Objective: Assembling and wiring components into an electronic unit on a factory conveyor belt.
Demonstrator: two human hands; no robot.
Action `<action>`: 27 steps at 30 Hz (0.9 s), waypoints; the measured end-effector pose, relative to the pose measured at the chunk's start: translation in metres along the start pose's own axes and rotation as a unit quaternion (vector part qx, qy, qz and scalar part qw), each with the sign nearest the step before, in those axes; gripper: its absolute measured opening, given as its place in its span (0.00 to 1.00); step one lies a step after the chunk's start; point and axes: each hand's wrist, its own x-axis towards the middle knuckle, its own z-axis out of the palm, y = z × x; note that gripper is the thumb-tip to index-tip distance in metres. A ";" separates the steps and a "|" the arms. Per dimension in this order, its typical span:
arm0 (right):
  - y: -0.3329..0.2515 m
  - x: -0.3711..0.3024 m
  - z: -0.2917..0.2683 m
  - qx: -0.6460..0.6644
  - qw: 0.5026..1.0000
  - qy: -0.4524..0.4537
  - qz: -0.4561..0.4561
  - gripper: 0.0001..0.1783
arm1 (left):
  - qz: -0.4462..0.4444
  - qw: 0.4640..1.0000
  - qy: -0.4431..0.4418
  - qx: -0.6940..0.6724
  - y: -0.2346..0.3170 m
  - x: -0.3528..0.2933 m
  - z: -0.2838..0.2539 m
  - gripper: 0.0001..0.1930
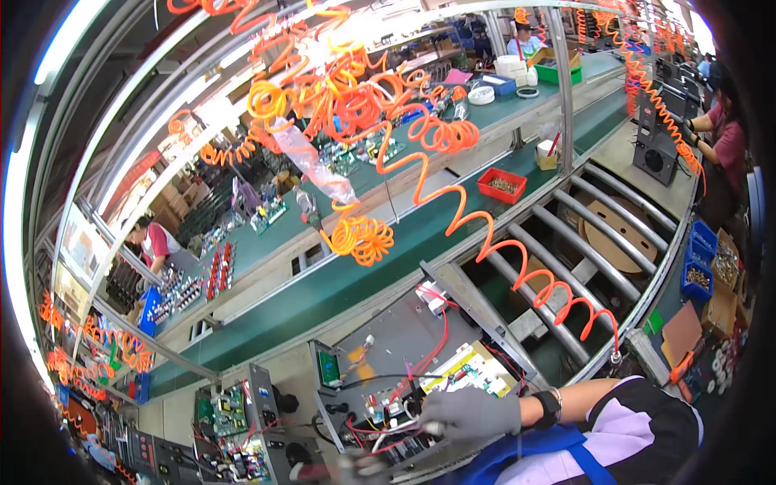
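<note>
In front of me lies an open grey metal equipment case (396, 323) with circuit boards and wiring inside. My right hand (473, 414), in a grey glove, is over its near side with the fingers curled among the wires. What these fingers hold, if anything, is hidden. Beside them are red and black wires (436, 347) and a green circuit board (477, 368) with a yellow-edged part. Lower down, at the case's near left corner, my left hand (361, 467), also gloved, is smeared by motion, so its fingers cannot be read.
A second open unit with circuit boards (222, 412) stands to the left. Metal rollers (578, 234) lie to the right, crossed by an orange coiled air hose (558, 291). Beyond runs a green conveyor (323, 283) with a red bin (501, 186) of small parts. Co-workers are farther off.
</note>
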 end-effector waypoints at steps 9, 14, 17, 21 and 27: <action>0.019 -0.016 0.001 0.101 0.985 -0.058 0.130 0.15 | 0.215 0.976 0.012 0.022 0.081 -0.004 -0.049 0.08; 0.025 -0.019 0.008 0.076 0.989 -0.039 0.122 0.16 | 0.262 0.952 0.151 0.054 0.082 0.021 -0.071 0.13; 0.036 -0.029 0.008 0.003 0.992 -0.036 0.123 0.16 | 0.413 0.850 0.227 0.235 0.065 0.022 -0.072 0.19; 0.045 -0.039 0.015 -0.062 0.983 -0.056 0.163 0.15 | 0.535 0.639 0.250 0.493 0.028 0.021 -0.048 0.24; 0.034 -0.026 0.006 -0.060 0.981 0.000 0.186 0.15 | 0.486 0.391 -0.147 0.768 -0.066 0.023 0.004 0.24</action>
